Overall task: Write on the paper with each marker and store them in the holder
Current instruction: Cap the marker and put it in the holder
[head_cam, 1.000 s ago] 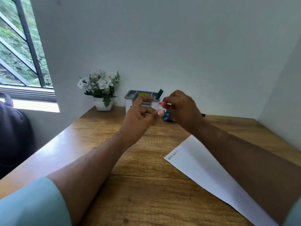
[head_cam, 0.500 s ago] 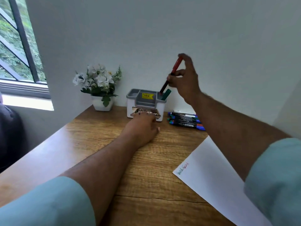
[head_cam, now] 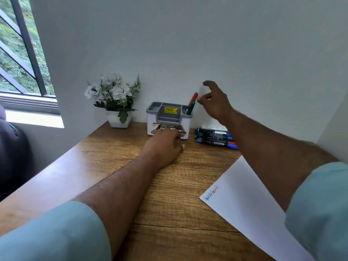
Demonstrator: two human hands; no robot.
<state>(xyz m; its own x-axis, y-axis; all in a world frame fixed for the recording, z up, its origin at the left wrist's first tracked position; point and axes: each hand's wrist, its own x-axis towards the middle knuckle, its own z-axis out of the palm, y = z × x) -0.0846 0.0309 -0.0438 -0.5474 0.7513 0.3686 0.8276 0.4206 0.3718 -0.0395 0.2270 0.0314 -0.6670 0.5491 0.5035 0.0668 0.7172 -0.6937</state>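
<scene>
You are looking at a yellow sticker on the holder reading "49.00"; the paper is showing handwriting too small to read.

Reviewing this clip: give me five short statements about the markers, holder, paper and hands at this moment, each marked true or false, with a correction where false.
1. The red marker stands in the holder beside the green marker. True.
2. The right hand grips the red marker. False: its fingers are apart and hold nothing, just right of the marker's top.
3. The paper is blank. False: green and red writing sits near its corner.
4. More markers lie on the desk right of the holder. True.
5. The left hand lifts the holder off the desk. False: the holder stands on the desk, the hand at its front.
</scene>
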